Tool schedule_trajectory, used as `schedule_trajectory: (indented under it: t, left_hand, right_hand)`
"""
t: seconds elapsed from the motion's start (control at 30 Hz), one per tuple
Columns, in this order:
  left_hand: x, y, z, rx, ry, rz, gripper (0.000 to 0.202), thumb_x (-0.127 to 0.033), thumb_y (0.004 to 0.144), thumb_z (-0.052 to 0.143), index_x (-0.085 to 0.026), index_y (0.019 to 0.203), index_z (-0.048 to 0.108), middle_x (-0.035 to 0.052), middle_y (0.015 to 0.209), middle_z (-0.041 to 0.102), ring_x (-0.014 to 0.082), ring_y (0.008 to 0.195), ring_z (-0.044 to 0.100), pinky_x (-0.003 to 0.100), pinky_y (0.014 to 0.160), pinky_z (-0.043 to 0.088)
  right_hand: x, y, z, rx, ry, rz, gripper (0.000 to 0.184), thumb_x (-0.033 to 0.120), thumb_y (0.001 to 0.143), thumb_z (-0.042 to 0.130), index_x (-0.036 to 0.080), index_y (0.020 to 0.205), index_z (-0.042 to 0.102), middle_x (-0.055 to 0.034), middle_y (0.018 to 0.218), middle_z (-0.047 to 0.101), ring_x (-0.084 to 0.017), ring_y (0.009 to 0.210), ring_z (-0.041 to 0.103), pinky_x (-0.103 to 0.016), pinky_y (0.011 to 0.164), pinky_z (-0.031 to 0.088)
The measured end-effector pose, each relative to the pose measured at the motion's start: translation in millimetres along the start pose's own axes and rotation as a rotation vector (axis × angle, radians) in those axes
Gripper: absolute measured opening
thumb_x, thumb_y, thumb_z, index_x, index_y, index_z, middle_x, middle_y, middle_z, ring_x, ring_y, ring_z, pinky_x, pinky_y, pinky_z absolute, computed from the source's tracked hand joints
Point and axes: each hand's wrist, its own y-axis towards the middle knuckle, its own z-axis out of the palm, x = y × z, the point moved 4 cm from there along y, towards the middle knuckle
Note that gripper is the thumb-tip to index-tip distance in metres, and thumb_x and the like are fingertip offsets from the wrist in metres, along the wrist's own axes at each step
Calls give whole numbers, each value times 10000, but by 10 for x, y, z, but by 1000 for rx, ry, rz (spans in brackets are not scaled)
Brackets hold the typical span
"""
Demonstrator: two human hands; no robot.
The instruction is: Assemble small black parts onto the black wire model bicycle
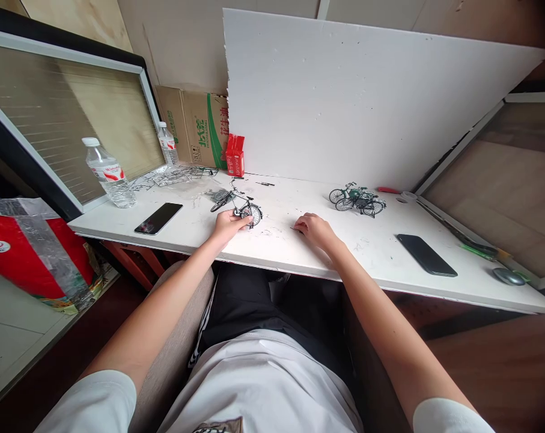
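Observation:
A small black model bicycle (238, 203) stands on the white table (281, 246) in front of me. My left hand (229, 224) grips its rear wheel, fingers closed around it. To the right, my right hand (314, 228) rests on the table with fingers curled, pinching something thin and dark that I cannot make out. Two green model bicycles (357, 199) stand together farther right, apart from both hands.
Black phones lie at left (158, 218) and right (426, 254). Two water bottles (109, 173), wire parts (173, 176), a red box (235, 155) and a cardboard carton (200, 127) sit at back left. A white board (366, 96) stands behind. A red bag (29, 258) is left.

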Motion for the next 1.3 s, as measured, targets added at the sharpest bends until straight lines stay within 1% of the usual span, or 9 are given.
schedule_trajectory:
  t: [0.2, 0.37, 0.5, 0.67, 0.77, 0.87, 1.07, 1.17, 1.3]
  left_hand:
    - [-8, -17, -3, 10, 2, 10, 581, -461, 574, 1051, -125, 976, 800, 156, 1008, 834, 251, 903, 764, 333, 734, 595]
    - [-15, -106, 84, -3, -22, 12, 593, -473, 577, 1054, -133, 987, 795, 149, 1027, 833, 263, 924, 772, 353, 753, 612]
    - [-27, -211, 244, 7, -50, -8, 576, -476, 584, 1051, -134, 966, 790, 142, 1013, 831, 255, 910, 769, 362, 771, 614]
    - [-53, -307, 379, 63, -52, -25, 553, -465, 589, 1049, -134, 949, 790, 129, 978, 827, 220, 845, 744, 357, 776, 596]
    - [-66, -322, 391, 83, -58, -26, 543, -459, 602, 1045, -135, 955, 790, 132, 987, 827, 227, 856, 745, 357, 781, 587]
    - [-52, -308, 384, 80, -75, -35, 541, -450, 605, 1044, -134, 963, 791, 136, 1006, 828, 246, 887, 755, 359, 783, 582]
    - [-12, -268, 426, 65, -113, -65, 513, -432, 596, 1043, -136, 941, 804, 132, 983, 829, 228, 857, 743, 332, 739, 555]
    - [-14, -255, 469, 94, -107, -90, 499, -425, 583, 1048, -132, 904, 805, 127, 959, 824, 213, 844, 725, 316, 720, 539]
    - [-8, -215, 490, 160, -89, -114, 518, -437, 597, 1045, -137, 955, 823, 130, 1019, 826, 216, 880, 725, 308, 720, 525]
  right_hand:
    - [-28, -7, 32, -37, -7, -8, 189, 210, 1093, 520, 170, 1044, 698, -162, 1139, 730, -286, 1086, 635, -346, 859, 505]
    - [91, -13, -33, -82, 228, -61, 165, 233, 1060, 461, 209, 1002, 614, -128, 1118, 707, -257, 1011, 643, -362, 890, 526]
    - [301, -26, -10, -50, 379, -147, 155, 292, 1061, 478, 219, 991, 596, -95, 1055, 703, -237, 947, 636, -359, 865, 516]
    - [649, -84, -64, -255, 498, -298, 191, 382, 1119, 511, 243, 1021, 599, -104, 1091, 695, -260, 1037, 639, -387, 917, 521]
    - [831, -123, -44, -266, 505, -328, 228, 439, 1149, 486, 266, 1058, 602, -118, 1160, 724, -286, 1137, 642, -416, 959, 526]
    - [939, -151, 16, -283, 502, -355, 230, 428, 1160, 465, 272, 1068, 609, -117, 1195, 731, -294, 1178, 636, -459, 1030, 513]
    - [937, -130, 118, -349, 451, -402, 176, 360, 1140, 524, 271, 1042, 640, -113, 1186, 732, -300, 1181, 619, -491, 1054, 507]
    - [856, -87, 122, -382, 438, -385, 176, 370, 1133, 543, 271, 1038, 652, -110, 1121, 731, -310, 1127, 624, -490, 1011, 519]
    - [779, -26, 143, -374, 395, -352, 169, 332, 1127, 534, 270, 1024, 653, -102, 1047, 722, -311, 1049, 611, -483, 963, 512]
